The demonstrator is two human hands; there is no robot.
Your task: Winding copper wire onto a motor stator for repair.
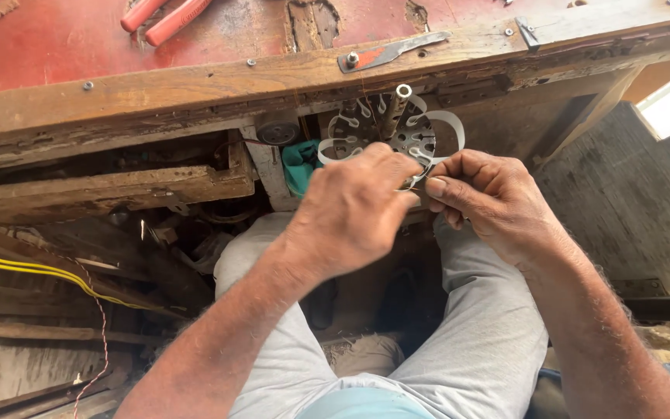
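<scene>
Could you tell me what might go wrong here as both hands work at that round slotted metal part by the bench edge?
The left hand hides the spot the right hand pinches, so a slip could go unseen. The loose white strips looping out of the slotted metal disc could perhaps slide out. Fingers may scrape its edges.

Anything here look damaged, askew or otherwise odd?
Yes. The red workbench top is gouged, with chipped holes showing bare wood. Its wooden edge is worn and cracked. Both the left hand and right hand work at a round metal part with loose white strips curling out.
</scene>
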